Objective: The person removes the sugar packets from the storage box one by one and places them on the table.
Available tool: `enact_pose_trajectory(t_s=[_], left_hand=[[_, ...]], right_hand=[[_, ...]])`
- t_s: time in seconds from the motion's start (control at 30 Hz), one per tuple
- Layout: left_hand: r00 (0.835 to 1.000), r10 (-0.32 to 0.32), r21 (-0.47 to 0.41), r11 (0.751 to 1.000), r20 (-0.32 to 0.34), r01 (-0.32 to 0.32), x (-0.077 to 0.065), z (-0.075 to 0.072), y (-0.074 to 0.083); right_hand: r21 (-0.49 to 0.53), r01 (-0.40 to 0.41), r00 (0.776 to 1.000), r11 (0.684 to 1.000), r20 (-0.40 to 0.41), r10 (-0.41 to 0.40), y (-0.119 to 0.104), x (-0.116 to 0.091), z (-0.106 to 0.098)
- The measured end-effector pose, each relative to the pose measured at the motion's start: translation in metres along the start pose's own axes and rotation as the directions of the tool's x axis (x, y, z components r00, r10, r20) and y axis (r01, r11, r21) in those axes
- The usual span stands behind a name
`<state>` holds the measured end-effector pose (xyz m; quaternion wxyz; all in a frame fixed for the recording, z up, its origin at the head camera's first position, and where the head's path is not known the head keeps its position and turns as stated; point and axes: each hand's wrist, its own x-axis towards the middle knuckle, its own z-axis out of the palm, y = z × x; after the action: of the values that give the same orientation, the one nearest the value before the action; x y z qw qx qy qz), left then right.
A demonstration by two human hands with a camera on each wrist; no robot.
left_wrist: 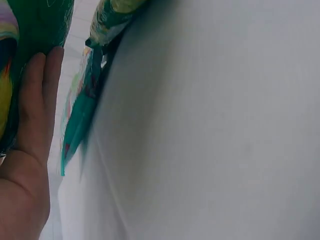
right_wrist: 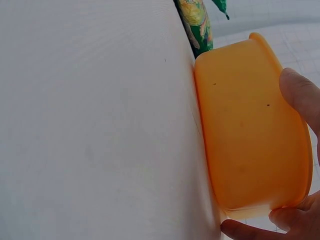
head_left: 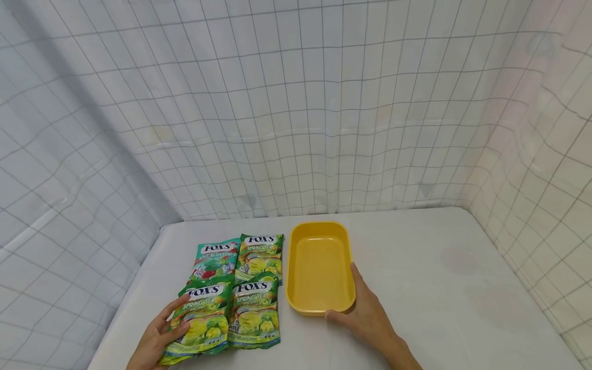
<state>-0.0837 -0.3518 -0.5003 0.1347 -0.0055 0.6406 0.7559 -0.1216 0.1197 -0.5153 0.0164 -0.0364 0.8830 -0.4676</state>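
Note:
My left hand [head_left: 154,340] grips the left side of a green Fox's Spring Tea candy bag [head_left: 203,318], thumb across its front. In the left wrist view the fingers [left_wrist: 35,107] lie along the bag's back, and the bag is raised off the table. A second Spring Tea bag [head_left: 254,316] lies just right of it. Around the near right corner of a yellow plastic tray [head_left: 321,272], my right hand [head_left: 372,321] holds on with its thumb at the near rim and fingers along the right side. The tray's base rests on the table in the right wrist view.
Behind the near bags lie a teal Fox's candy bag [head_left: 215,262] and another Spring Tea bag [head_left: 260,257], left of the tray. White cloth covers the table [head_left: 439,288]. A white grid-patterned curtain [head_left: 324,103] encloses the back and both sides.

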Motion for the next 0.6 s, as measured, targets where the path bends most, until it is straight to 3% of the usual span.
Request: enact_pose_trajectory(t_s=[0.1, 0.17, 0.33, 0.6], left_hand=[[0.991, -0.005, 0.214, 0.976, -0.137, 0.034, 0.000, -0.002, -0.004], [0.981, -0.003, 0.292, 0.954, -0.192, 0.060, 0.000, -0.004, -0.007], [0.977, -0.019, 0.302, 0.950, -0.214, 0.085, -0.002, -0.011, -0.015], [0.977, 0.006, 0.273, 0.961, -0.213, 0.054, -0.002, -0.019, -0.022]], right_hand=[[-0.005, 0.000, 1.000, 1.000, 0.000, 0.000, 0.000, 0.000, 0.000], [-0.012, 0.001, 1.000, 1.000, -0.003, -0.001, 0.000, 0.000, 0.000], [-0.019, 0.011, 1.000, 1.000, -0.008, -0.011, 0.000, -0.001, 0.000], [-0.011, 0.018, 1.000, 1.000, -0.014, -0.018, 0.001, -0.001, 0.000]])
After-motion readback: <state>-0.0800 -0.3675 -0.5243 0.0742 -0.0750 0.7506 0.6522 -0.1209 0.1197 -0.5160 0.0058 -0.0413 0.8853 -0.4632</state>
